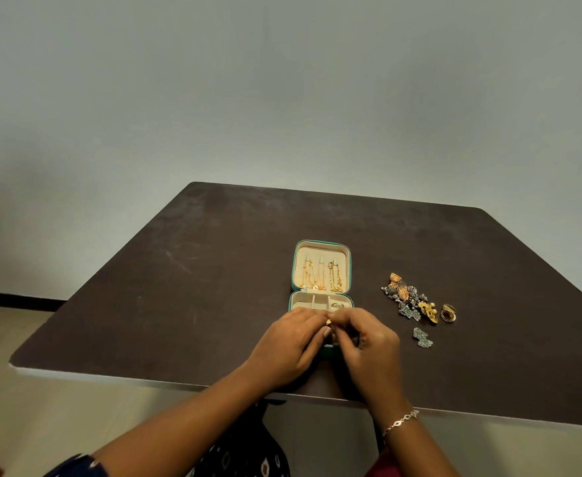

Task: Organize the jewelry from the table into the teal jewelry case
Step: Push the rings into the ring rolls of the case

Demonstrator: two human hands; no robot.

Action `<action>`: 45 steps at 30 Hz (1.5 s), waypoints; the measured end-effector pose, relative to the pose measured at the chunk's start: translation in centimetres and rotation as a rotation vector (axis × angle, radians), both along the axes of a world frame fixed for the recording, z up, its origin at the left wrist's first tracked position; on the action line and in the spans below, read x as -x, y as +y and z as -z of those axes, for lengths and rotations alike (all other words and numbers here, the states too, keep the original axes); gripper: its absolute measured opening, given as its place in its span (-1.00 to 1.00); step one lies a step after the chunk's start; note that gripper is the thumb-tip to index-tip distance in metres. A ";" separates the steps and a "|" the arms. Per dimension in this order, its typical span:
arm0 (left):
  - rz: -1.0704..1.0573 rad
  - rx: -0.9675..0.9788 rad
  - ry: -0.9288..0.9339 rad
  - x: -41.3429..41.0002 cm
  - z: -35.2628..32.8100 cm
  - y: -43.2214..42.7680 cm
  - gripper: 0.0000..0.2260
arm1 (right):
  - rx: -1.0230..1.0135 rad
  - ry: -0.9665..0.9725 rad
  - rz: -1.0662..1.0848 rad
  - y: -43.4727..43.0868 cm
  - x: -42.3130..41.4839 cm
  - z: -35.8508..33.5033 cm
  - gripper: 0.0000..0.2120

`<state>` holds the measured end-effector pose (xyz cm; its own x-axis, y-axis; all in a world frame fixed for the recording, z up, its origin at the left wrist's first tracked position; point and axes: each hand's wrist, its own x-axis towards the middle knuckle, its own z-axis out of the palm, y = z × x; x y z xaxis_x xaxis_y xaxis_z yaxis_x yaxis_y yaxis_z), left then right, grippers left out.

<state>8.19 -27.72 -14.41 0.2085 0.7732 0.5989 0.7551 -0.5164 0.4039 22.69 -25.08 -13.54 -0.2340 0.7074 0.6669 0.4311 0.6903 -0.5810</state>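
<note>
Fingers: those of the left hand (289,346) and the right hand (368,346) are curled and pressed tip to tip, pinching a small gold piece (328,321) between them. What kind of piece it is cannot be told. Both hands hover over the near half of the teal jewelry case (291,301) and hide most of it.

Right wrist: a thin silver link bracelet (401,421). Left forearm: a dark patterned sleeve (76,466) at the lower edge of the view.

Table (179,287): dark brown top, matt, faintly scuffed, with rounded corners and a pale edge band on the near side.

Room: plain pale grey-green wall (282,80) behind the table; a black skirting strip (7,299) at lower left above a light floor (7,339).

Teal jewelry case: small, square, with rounded corners, teal outside and cream lining inside. It lies open near the middle of the table. The lid is folded back flat, with gold chains (320,277) hung from three pegs. The base is split into compartments, and a ring (337,305) shows in the far right one.

Loose jewelry, on the table to the right of the case and apart from it:
- a heap of gold and dark silver earrings (410,297)
- two gold rings (449,313) just beside the heap
- one silver earring (422,338) nearer the table's front edge
</note>
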 end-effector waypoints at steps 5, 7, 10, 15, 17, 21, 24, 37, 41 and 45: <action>-0.007 0.009 0.012 0.0 -0.1 0.1 -0.70 | 0.182 0.134 -0.099 -0.3 -0.7 -0.4 -0.81; -0.006 0.020 0.012 0.0 -0.2 0.1 -0.69 | 0.240 0.119 -0.113 -0.1 -0.9 -0.7 -0.74; -0.008 0.020 0.015 0.1 -0.1 0.1 -0.70 | 0.255 0.046 -0.137 0.3 -1.1 -1.2 -0.76; -0.011 0.025 0.027 0.0 -0.1 0.1 -0.69 | 0.251 -0.041 -0.143 0.6 -1.3 -2.1 -0.82; -0.016 0.029 0.029 0.0 -0.1 0.2 -0.70 | 0.225 -0.085 -0.115 0.9 -1.7 -2.8 -0.83; -0.008 0.023 0.049 0.1 0.0 0.3 -0.71 | 0.171 -0.202 -0.010 3.1 -2.5 -4.1 -0.85; -0.008 0.026 0.041 0.2 0.0 0.3 -0.72 | 0.218 -0.354 0.007 4.4 -2.3 -4.5 -0.86; -0.013 0.009 0.037 0.1 0.1 0.3 -0.73 | 0.247 -0.534 -0.001 5.2 -0.8 -4.1 -0.87; -0.013 0.010 0.032 0.2 0.1 0.2 -0.74 | 0.247 -0.581 -0.015 5.3 -1.0 -3.8 -0.85; -0.006 0.006 0.027 0.1 0.1 0.2 -0.75 | 0.222 -0.551 -0.030 5.3 -1.4 -3.7 -0.78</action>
